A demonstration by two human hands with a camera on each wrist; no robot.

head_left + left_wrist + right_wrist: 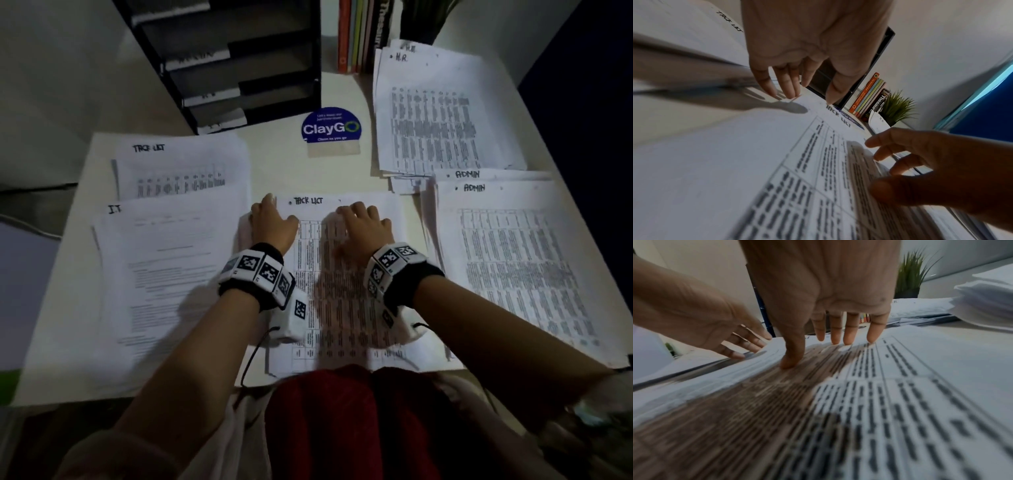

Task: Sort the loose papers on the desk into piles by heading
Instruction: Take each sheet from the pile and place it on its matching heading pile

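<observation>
- Left hand [272, 222]: fingers relaxed, tips on the top-left corner of the centre sheet [359, 212].
- Right hand [363, 224]: fingers straight, pressing the sheet flat.
- Sheet: white printed table headed "TACK LIST", at 6 o'clock on the counter [284, 164].
- Risk: sliding it could drag the sheets beneath or mix it with the IT pile [164, 267] at 9 o'clock; the matching pile [181, 161] lies at 10 o'clock.

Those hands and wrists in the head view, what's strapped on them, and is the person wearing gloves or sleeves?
No gloves: the left hand and right hand are bare, as are the forearms. Each wrist wears a black band ringed with white blocks printed with black-and-white square codes. A white box hangs under the left wrist, trailing a thin black cable.
</observation>
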